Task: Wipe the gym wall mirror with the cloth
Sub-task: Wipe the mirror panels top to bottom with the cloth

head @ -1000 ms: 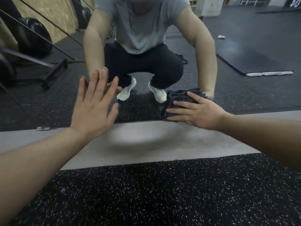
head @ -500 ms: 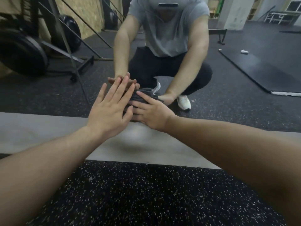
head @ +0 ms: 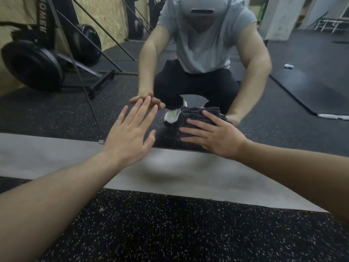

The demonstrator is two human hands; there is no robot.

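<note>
Nearest is speckled floor point(head: 170, 233), then a grey ledge point(head: 56, 157) under the mirror point(head: 283, 91). The left hand point(head: 130, 137) is spread wide, fingers straight, bracing at the glass. The right hand point(head: 213, 137) presses the dark cloth point(head: 196, 115) flat on the mirror's bottom edge. Best to keep even pressure and overlap strokes along that edge.

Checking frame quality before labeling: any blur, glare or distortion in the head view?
Head view: wide-angle bowing bends the grey ledge; slight softness overall, the right hand and dark cloth readable; no glare on the mirror, reflections dim but clear; soft shadow on the ledge under the hands; left hand sharp enough.
</note>
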